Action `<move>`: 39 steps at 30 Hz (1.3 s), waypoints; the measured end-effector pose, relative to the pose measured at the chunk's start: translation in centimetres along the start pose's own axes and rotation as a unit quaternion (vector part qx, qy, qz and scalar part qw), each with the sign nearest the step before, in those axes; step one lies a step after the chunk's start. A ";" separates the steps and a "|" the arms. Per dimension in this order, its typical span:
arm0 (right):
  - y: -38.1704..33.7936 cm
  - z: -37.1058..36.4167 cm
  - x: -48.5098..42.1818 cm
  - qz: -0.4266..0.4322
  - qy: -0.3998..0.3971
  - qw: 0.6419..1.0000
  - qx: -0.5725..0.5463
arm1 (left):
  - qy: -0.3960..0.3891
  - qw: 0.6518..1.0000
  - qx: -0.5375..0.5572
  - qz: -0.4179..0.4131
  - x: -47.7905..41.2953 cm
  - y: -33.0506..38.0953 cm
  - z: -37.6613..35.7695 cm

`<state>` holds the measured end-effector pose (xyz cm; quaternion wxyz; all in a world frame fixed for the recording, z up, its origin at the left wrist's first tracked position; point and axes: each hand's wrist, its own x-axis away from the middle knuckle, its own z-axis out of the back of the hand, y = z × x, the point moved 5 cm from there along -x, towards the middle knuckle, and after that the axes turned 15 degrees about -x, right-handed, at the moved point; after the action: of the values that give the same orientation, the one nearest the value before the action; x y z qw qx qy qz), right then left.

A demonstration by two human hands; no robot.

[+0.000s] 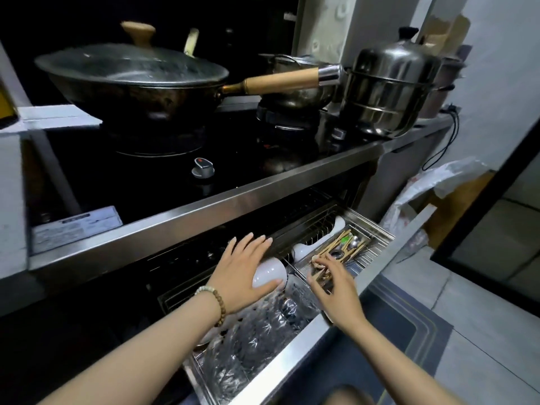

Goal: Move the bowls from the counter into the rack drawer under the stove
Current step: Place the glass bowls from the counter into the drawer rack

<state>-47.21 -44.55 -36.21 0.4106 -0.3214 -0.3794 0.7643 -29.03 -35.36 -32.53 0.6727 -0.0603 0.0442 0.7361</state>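
The steel rack drawer [295,350] stands pulled out under the stove. My left hand [245,273] lies over a white bowl [269,276] turned on its side at the drawer's back, palm and thumb gripping it. My right hand [333,283] hovers over the cutlery tray [358,255], fingers spread and touching the chopsticks, holding nothing that I can see. Another white bowl [302,250] sits in the wire rack further right. Several clear glass dishes [263,331] stand on edge in the near part of the drawer.
A lidded wok [134,80] with a wooden handle sits on the black stove [163,182] above. A steel pot [295,83] and a tiered steamer [388,89] stand to the right. The steel counter edge [204,217] overhangs the drawer. White plastic bags [432,188] lie at the right.
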 end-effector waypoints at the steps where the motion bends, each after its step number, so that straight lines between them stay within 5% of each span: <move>1: -0.1 0.0 0.8 -0.001 0.025 0.999 0.020 | 0.015 1.000 -0.010 -0.003 0.3 -0.3 1.2; 4: 0.1 -0.5 3.1 -0.030 0.093 0.995 0.017 | 0.067 0.997 -0.035 -0.014 1.3 -1.4 4.4; 10: -0.3 -2.5 6.1 -0.168 0.162 0.952 -0.199 | 0.128 0.985 -0.106 -0.038 3.7 -4.0 9.0; 20: -1.3 -4.0 5.3 -0.150 0.184 0.941 -0.240 | 0.109 0.975 -0.191 0.030 5.7 -8.3 11.1; 30: -1.8 -8.7 -1.1 -0.186 0.109 0.955 -0.205 | 0.101 0.976 -0.187 0.034 5.6 -8.4 10.7; 36: -1.1 -9.2 -4.1 -0.181 -0.064 0.971 -0.141 | 0.086 0.979 -0.177 0.047 5.4 -8.5 10.7; 39: -2.1 -7.7 -4.7 -0.155 -0.079 0.976 -0.129 | 0.078 0.983 -0.160 0.051 5.4 -8.4 10.8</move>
<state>-38.07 -45.40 -37.55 0.4482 -0.2478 -0.5508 0.6591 -21.41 -27.70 -22.55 0.6103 -0.2222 -0.0188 0.7601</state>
